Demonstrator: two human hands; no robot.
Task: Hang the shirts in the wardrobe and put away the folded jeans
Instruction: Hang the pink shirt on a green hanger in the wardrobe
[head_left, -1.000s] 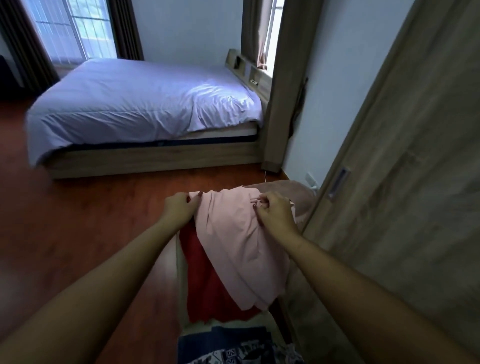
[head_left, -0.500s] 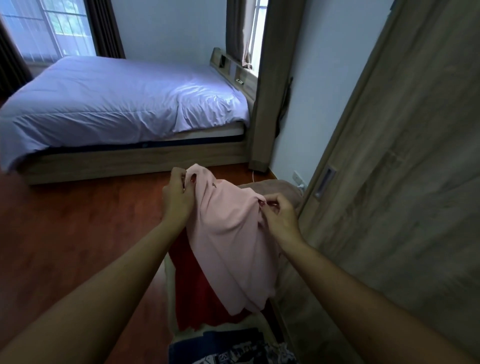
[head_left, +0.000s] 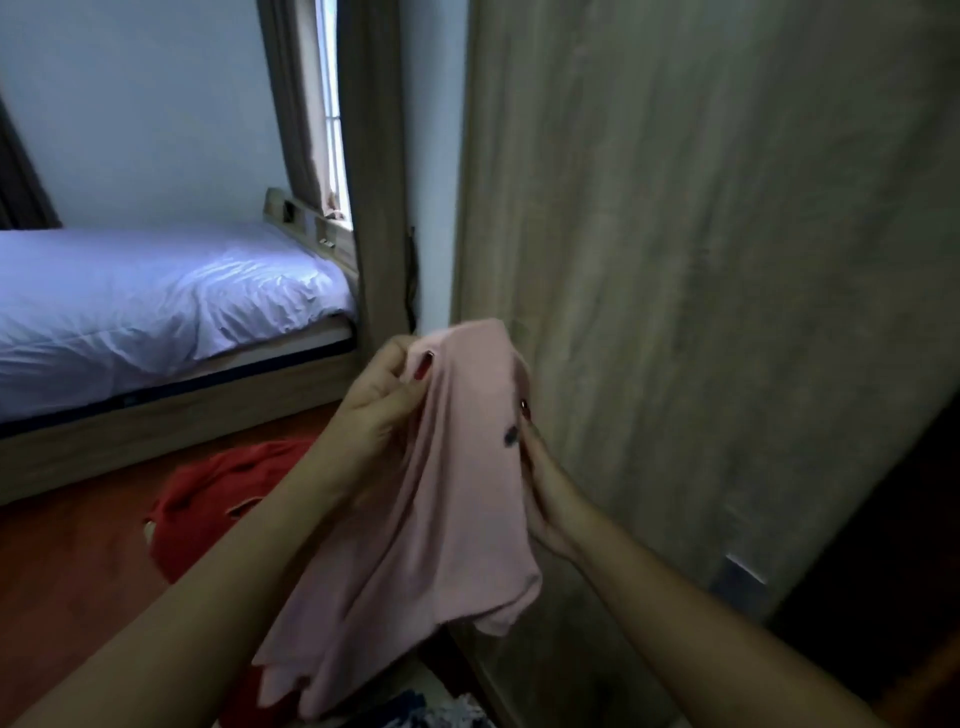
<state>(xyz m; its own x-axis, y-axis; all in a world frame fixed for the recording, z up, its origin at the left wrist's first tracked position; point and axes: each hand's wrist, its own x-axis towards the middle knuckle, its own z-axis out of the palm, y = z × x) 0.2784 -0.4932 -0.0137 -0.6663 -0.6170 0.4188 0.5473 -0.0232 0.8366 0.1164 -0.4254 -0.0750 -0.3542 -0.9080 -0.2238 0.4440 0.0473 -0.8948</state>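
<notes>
In the head view, the pink shirt (head_left: 447, 499) hangs in the lower middle of the frame, lifted up in front of the wardrobe door (head_left: 701, 286) that fills the right side. The left hand (head_left: 379, 400) pinches its upper edge, with thumb and fingers curled into the cloth; the right hand (head_left: 545, 488) holds the other side, but its fingers are mostly hidden behind the cloth, so I cannot tell exactly how they close. A red garment (head_left: 218, 499) lies on the floor at lower left, and the bed (head_left: 156, 301) is at left. I see no hanger here. To do this step well, I think the hands should find the two shoulders, spread the shirt flat, and keep the hem off the floor.
</notes>
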